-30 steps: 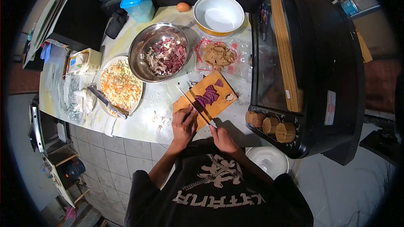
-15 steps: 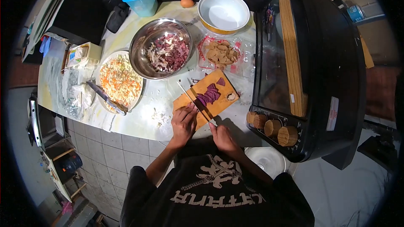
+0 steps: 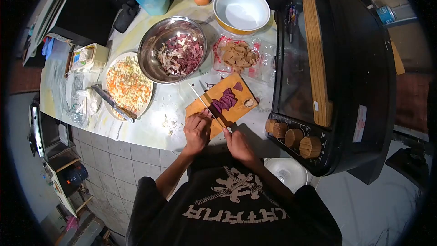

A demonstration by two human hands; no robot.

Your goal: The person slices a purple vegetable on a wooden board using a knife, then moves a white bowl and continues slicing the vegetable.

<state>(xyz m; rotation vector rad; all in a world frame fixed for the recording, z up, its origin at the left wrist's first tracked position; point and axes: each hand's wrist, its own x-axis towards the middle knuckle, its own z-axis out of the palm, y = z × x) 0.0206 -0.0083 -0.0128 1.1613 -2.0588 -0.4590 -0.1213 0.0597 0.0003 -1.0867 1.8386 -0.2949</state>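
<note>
Purple vegetable (image 3: 209, 113) pinched left, knife (image 3: 201, 97) gripped right, hands (image 3: 197, 131) work on counter (image 3: 165, 105) beside oven (image 3: 357, 82).

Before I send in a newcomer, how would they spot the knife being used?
Left of the black oven sits the wooden cutting board. Across it is the knife gripped by the right hand; the other knife lies over the plate's rim, unheld.

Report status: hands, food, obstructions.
Right hand gripping long, narrow-bladed knife. Left hand beside knife, over rectangular brown wooden cutting board. Thin purple slices on board. No obstruction visible.
</note>
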